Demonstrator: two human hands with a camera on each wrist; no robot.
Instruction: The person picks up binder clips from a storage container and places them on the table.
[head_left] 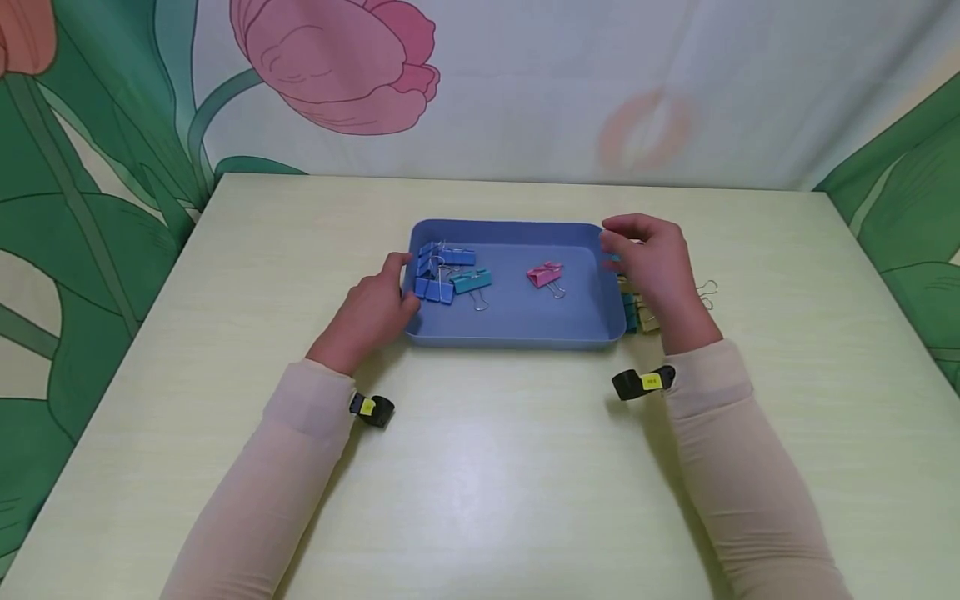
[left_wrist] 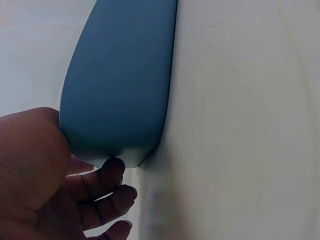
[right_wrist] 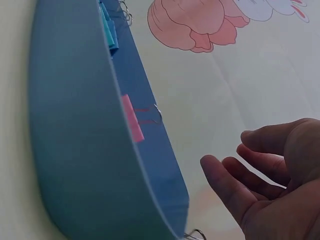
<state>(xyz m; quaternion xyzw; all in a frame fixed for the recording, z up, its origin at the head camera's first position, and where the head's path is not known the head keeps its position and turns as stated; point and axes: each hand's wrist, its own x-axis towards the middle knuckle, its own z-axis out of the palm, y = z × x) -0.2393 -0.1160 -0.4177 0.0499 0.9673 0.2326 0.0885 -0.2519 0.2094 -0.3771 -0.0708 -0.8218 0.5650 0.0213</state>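
Note:
A blue rectangular tray point(head_left: 517, 329) lies on the table. My left hand point(head_left: 371, 312) grips its left end, thumb at the rim; in the left wrist view, fingertips point(left_wrist: 114, 167) touch the end wall. Blue binder clips point(head_left: 435, 290) and a teal binder clip point(head_left: 471, 280) lie at the tray's left side. A pink binder clip point(head_left: 544, 273) sits right of its middle. Over the tray's right end, my right hand point(head_left: 652, 258) is raised with loosely bent fingers; the right wrist view shows nothing between them. Yellow binder clips point(head_left: 647, 317) beside the tray are partly hidden under it.
More teal clips point(head_left: 630, 312) lie against the tray's right side, among the yellow ones. The pale table point(head_left: 487, 467) runs back to a curtain point(head_left: 525, 92) printed with flowers and leaves.

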